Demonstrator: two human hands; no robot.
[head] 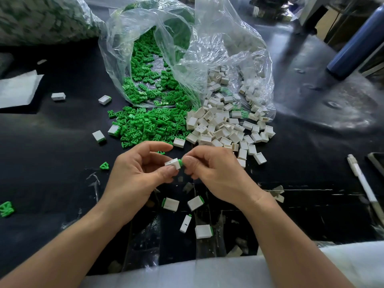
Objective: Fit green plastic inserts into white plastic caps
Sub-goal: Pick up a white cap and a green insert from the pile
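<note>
Bare hands [137, 169] [216, 173], bare forearms [72, 242]

**Head camera: one wide-angle view, forward and down**

- Mount: worn on the person's head.
- Facing: forward and steeply down onto the dark worktop [62, 146].
- Range: close. Both forearms enter from the bottom edge, and the left hand [137, 171] and right hand [218, 175] meet just below frame centre.
- Coverage: the worktop's near edge sits low in frame. The clear plastic bags [207, 48] are at upper centre. A blue bottle [357, 42] is in the upper right corner.
- Rendering: the centre is sharp. The top corners are soft and blurred.
</note>
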